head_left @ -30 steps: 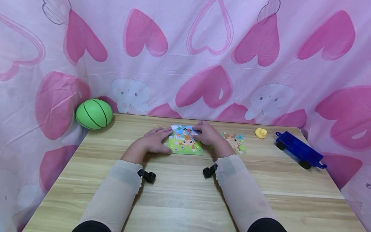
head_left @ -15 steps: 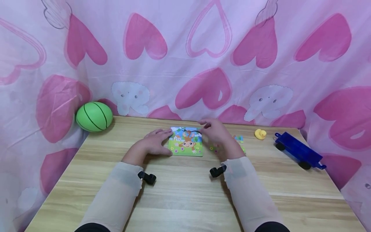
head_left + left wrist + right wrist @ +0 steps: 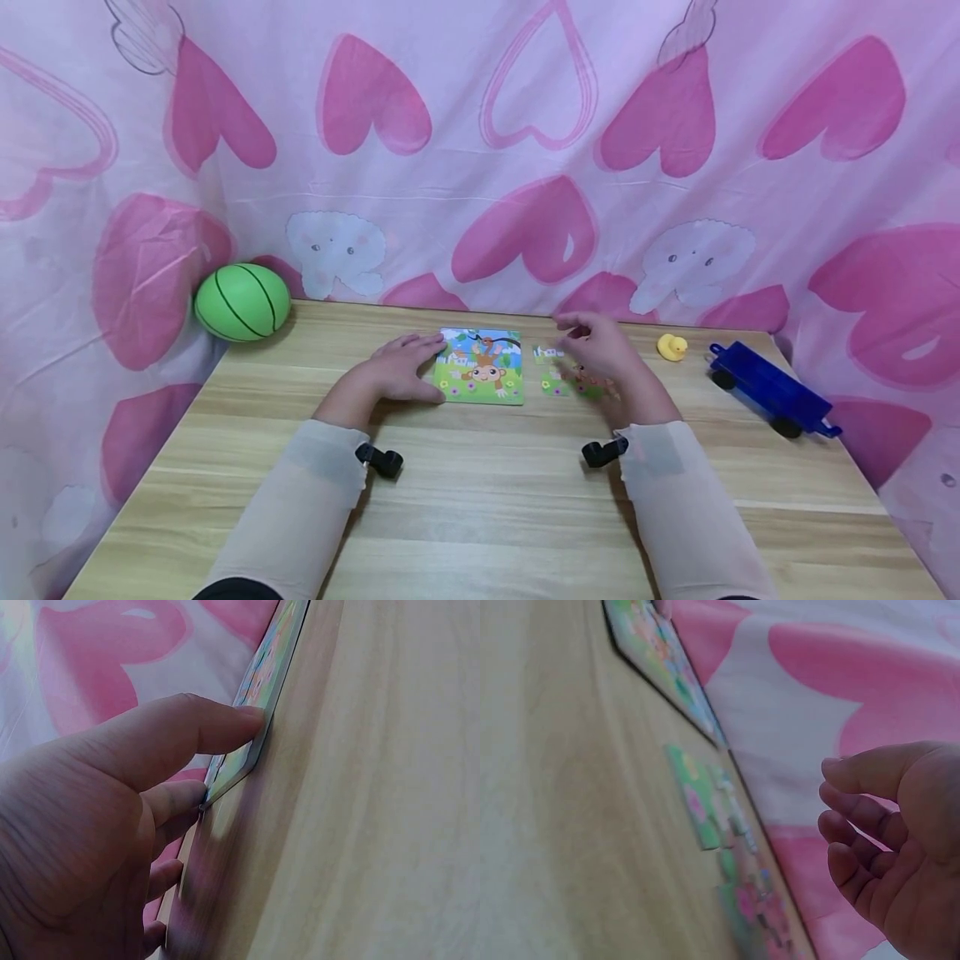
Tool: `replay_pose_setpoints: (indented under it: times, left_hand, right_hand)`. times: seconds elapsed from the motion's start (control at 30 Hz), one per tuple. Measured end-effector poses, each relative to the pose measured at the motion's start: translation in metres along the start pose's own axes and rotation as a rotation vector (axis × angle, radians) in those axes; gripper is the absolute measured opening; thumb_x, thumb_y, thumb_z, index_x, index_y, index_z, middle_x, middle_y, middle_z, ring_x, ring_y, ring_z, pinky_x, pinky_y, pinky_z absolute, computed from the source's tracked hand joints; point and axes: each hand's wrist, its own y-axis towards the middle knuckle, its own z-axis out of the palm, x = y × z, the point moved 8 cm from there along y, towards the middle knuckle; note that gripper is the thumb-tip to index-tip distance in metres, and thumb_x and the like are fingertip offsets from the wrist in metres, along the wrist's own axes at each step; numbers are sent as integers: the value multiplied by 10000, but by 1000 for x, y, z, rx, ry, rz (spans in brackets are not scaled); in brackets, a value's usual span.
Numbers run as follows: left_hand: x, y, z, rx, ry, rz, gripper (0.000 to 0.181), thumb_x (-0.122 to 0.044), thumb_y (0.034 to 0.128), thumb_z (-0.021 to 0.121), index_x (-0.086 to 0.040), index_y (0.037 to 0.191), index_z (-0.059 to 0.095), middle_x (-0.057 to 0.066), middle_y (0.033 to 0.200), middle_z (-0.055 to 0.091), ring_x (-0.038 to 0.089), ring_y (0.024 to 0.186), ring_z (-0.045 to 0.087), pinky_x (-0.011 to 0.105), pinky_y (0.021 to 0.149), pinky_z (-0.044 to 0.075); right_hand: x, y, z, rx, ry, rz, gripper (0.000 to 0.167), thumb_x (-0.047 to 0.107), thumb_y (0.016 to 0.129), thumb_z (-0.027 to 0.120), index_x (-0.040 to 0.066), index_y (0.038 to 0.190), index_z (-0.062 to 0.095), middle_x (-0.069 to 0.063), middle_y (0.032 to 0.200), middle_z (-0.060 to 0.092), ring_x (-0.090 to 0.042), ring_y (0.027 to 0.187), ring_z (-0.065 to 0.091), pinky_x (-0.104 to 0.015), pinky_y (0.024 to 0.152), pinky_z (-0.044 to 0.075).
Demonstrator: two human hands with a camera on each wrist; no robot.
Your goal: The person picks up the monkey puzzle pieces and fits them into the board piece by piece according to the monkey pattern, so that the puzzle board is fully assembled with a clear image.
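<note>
A square jigsaw puzzle (image 3: 480, 367) with a monkey picture lies flat on the table. My left hand (image 3: 401, 367) rests at its left side; in the left wrist view the thumb touches the near edge of the puzzle (image 3: 251, 742) and a fingertip meets its left edge. My right hand (image 3: 603, 350) is above loose puzzle pieces (image 3: 555, 387) to the right. Its fingers are loosely bent with nothing between them, as the right hand (image 3: 900, 832) shows in its own wrist view. Part of the loose pieces is hidden under this hand.
A green ball (image 3: 242, 302) is at the table's back left corner. At the right are a yellow toy duck (image 3: 672, 347) and a blue toy trailer (image 3: 772, 387). A pink heart-patterned curtain (image 3: 525, 225) hangs behind the wooden table (image 3: 480, 500).
My right hand has left the puzzle's upper right corner and moved right, over the loose pieces. The left hand has stayed at the puzzle's left edge.
</note>
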Motion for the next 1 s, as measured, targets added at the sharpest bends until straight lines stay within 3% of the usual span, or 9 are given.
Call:
replay_pose_setpoints:
  times: [0.27, 0.57, 0.7, 1.0]
  left_hand:
    - [1, 0, 0, -2, 6, 3, 1030, -572, 829, 793, -326, 1703, 306, -95, 1816, 183, 379, 1694, 82, 716, 1334, 126]
    - [3, 2, 0, -5, 7, -1, 1032, -579, 830, 795, -330, 1703, 304, -96, 1816, 182, 381, 1694, 78, 714, 1337, 117]
    - [2, 2, 0, -5, 8, -1, 1033, -583, 828, 797, -333, 1701, 307, -92, 1816, 184, 384, 1694, 83, 719, 1334, 119]
    - [1, 1, 1, 0, 4, -2, 1033, -580, 827, 795, -332, 1702, 306, -88, 1816, 187, 381, 1692, 88, 718, 1333, 129]
  right_hand:
    - [-19, 7, 16, 15, -38, 54, 407, 231, 1027, 723, 215, 1432, 677, -44, 1308, 693, -277, 1192, 618, -417, 1010, 563]
    - [-29, 12, 27, 70, -27, 39, 398, 182, 1029, 697, 197, 1426, 674, -76, 1288, 701, -287, 984, 634, -336, 765, 583]
    - [-31, 13, 30, 92, -27, 29, 408, 154, 1021, 704, 178, 1428, 669, -108, 1281, 683, -273, 953, 626, -318, 711, 581]
    - [-36, 12, 34, 116, 10, 94, 422, 121, 1026, 692, 210, 1437, 661, -146, 1160, 636, -270, 783, 628, -324, 571, 571]
